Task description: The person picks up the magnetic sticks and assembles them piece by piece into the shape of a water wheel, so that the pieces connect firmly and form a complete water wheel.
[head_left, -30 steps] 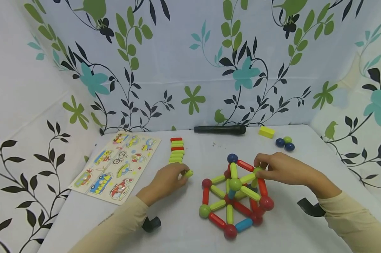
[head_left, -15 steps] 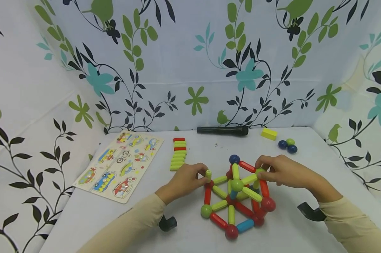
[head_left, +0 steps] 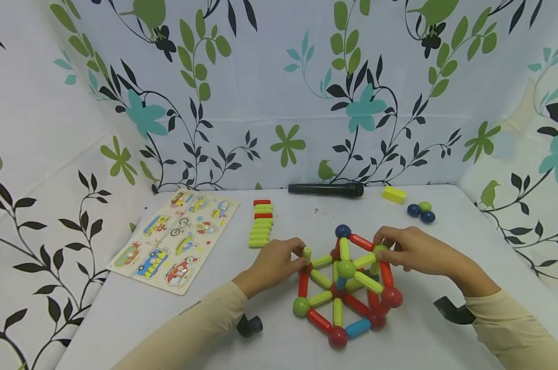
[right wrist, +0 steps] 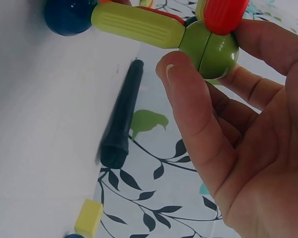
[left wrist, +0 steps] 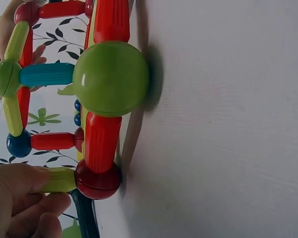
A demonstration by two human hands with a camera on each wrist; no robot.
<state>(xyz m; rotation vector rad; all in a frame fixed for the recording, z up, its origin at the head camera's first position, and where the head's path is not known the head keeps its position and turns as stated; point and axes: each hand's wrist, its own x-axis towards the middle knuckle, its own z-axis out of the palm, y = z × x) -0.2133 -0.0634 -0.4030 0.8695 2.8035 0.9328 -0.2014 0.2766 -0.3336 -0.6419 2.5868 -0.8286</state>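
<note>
The white surface (head_left: 427, 329) fills the lower frame. At its centre stands a rod-and-ball structure (head_left: 348, 288). The right hand (head_left: 413, 252) has its fingers curled round a green ball (right wrist: 211, 47) at the structure's upper right. The left hand (head_left: 274, 263) pinches an upright yellow-green rod (head_left: 307, 254) onto the dark red ball (left wrist: 97, 178) at the structure's left corner.

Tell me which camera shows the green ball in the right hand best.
The right wrist view: the green ball fills the frame close up, pinched by the right hand, with a yellow-green rod and a red rod joined to it. The head view shows it small and mostly covered by fingers. In the left wrist view I cannot tell.
</note>
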